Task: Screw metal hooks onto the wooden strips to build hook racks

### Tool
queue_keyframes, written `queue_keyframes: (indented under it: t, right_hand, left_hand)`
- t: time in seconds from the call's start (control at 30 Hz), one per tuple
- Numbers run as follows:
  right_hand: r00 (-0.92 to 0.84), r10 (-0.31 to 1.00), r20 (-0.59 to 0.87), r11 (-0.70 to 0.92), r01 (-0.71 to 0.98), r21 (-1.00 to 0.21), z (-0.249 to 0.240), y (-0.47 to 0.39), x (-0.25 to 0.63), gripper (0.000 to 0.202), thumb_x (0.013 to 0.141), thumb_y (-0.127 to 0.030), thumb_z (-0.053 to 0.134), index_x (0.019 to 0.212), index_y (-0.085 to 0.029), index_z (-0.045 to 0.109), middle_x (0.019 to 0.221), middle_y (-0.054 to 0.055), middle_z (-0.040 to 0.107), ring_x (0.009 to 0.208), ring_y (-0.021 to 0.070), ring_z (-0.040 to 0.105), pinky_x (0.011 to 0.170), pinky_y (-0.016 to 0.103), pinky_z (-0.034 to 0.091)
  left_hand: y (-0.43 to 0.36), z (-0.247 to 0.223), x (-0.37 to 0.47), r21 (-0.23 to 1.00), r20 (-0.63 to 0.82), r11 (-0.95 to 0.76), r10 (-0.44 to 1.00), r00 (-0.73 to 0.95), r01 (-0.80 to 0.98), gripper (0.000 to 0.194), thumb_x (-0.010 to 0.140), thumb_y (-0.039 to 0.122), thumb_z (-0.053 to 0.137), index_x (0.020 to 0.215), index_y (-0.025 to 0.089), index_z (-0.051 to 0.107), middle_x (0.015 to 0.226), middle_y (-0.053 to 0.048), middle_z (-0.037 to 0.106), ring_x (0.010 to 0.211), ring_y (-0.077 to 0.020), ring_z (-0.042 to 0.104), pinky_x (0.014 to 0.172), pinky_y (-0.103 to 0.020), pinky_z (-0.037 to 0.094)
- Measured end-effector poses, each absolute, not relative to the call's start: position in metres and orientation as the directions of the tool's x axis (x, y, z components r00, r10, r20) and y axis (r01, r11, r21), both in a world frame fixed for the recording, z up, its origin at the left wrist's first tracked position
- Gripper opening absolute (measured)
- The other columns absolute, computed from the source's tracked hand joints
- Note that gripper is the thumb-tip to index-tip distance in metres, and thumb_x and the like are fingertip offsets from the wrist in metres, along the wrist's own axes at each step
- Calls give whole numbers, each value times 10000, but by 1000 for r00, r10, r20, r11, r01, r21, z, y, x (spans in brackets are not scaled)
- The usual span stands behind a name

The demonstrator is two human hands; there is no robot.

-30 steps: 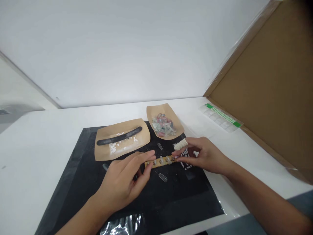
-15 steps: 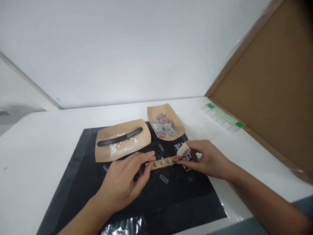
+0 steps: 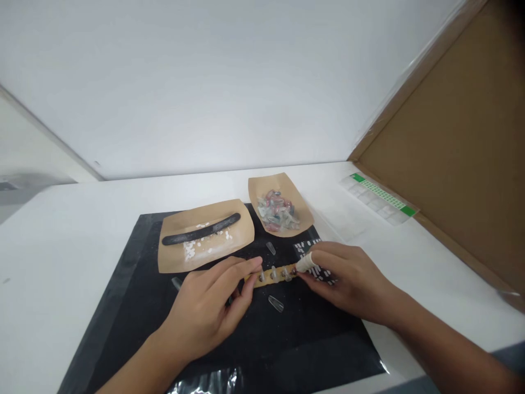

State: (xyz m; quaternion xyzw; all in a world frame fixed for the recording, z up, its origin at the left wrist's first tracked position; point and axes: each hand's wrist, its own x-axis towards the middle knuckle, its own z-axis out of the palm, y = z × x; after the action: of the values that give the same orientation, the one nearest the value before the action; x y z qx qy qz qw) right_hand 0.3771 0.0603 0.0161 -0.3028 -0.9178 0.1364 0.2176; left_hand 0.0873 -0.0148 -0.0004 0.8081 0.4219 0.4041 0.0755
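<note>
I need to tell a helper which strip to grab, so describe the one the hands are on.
Start at the black mat on the white table. Near its middle, in front of two brown paper trays, the left hand and right hand touch opposite ends of a narrow tan strip. Unlike the loose clear nail tips around it, it carries a row of tips.

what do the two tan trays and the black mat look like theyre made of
The two tan trays look like matte kraft paper or thin card: dull brown, with curled-up edges. The black mat seems a matte sheet under clear plastic film, judging by the shiny wrinkles along its near edge.
</note>
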Motion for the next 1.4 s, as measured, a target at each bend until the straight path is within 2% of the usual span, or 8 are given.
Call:
queue_keyframes:
  t: [0.1,0.23,0.47,0.8,0.97,1.4]
  right_hand:
    - [-741,593,316,797,483,-363,16,60,378,50,1017,-231,651,972,-223,630,845,19,650,727,161,575,627,273,385]
    - [-728,605,321,784,477,-397,16,59,379,187,1005,-340,713,919,-219,599,814,15,632,707,163,557,620,278,384]
    - [-706,625,333,767,475,-431,14,60,377,190,1024,-302,698,895,-223,582,773,-14,599,684,145,531,611,267,360]
    - [-699,670,249,718,526,-456,15,63,377,135,1031,-344,687,961,-231,666,768,-15,633,633,138,536,591,259,397]
    - [-687,681,256,712,539,-450,16,63,376,121,1039,-335,671,977,-231,674,773,-14,640,640,142,557,593,260,412]
    - [-682,688,246,698,530,-482,15,64,375,141,1041,-329,656,949,-230,694,785,2,672,654,153,596,581,264,439]
  left_hand:
    - [-14,-1,87,454,590,-633,741,320,627,339,1016,109,636,1352,146,644,1107,-83,775,782,-112,726,667,-211,614]
    - [-13,0,86,433,612,-650,721,325,625,332,1008,97,644,1336,139,661,1116,-87,776,929,-143,756,759,-222,637]
    - [-15,1,86,411,632,-661,703,327,628,346,1004,89,646,1345,136,669,1132,-86,775,1005,-148,753,850,-236,641]
    - [-14,-1,86,416,623,-653,712,324,633,362,1006,97,637,1364,145,657,1153,-91,771,1008,-154,755,852,-252,642]
    - [-14,0,86,414,618,-657,711,335,629,349,1004,93,631,1349,142,660,1150,-89,773,981,-149,761,803,-243,653]
    - [-15,-1,84,413,591,-675,710,384,612,341,1002,89,619,1336,144,659,1192,-98,768,1041,-170,762,859,-292,686]
